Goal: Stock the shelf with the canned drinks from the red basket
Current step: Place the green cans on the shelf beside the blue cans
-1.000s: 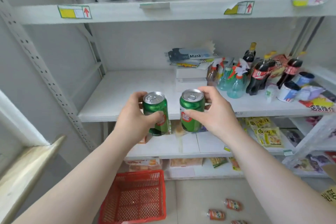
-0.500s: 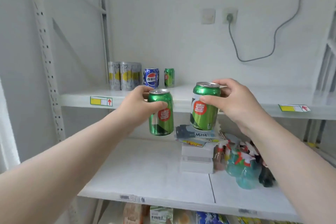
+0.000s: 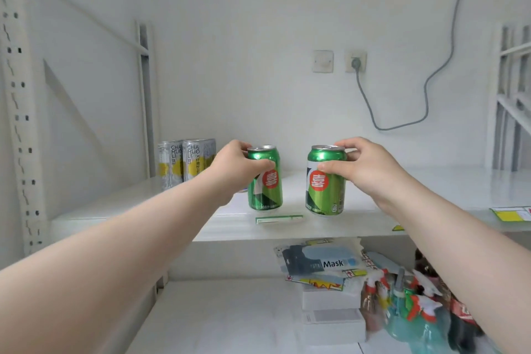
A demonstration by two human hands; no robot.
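While you hold one green can in each hand, you are at the placing step, as I judge it. Your left hand (image 3: pixel 238 169) is closed around the upper part of the left green can (image 3: pixel 265 178), and your right hand (image 3: pixel 362 167) is closed around the top of the right green can (image 3: pixel 326 181). Both cans stand upright at the front of the upper shelf (image 3: pixel 138 210); their bases look to be on the board or just above it, I cannot tell which.

For the next move, I think you should press each can flat, then open the fingers and pull the hands back without tipping them. You may push them toward 12 o'clock, away from the edge.

I count two green cans in your hands. At 10 o'clock from the left can stand the silver cans (image 3: pixel 186 161); two show clearly, a third partly behind. The red basket is not in view.
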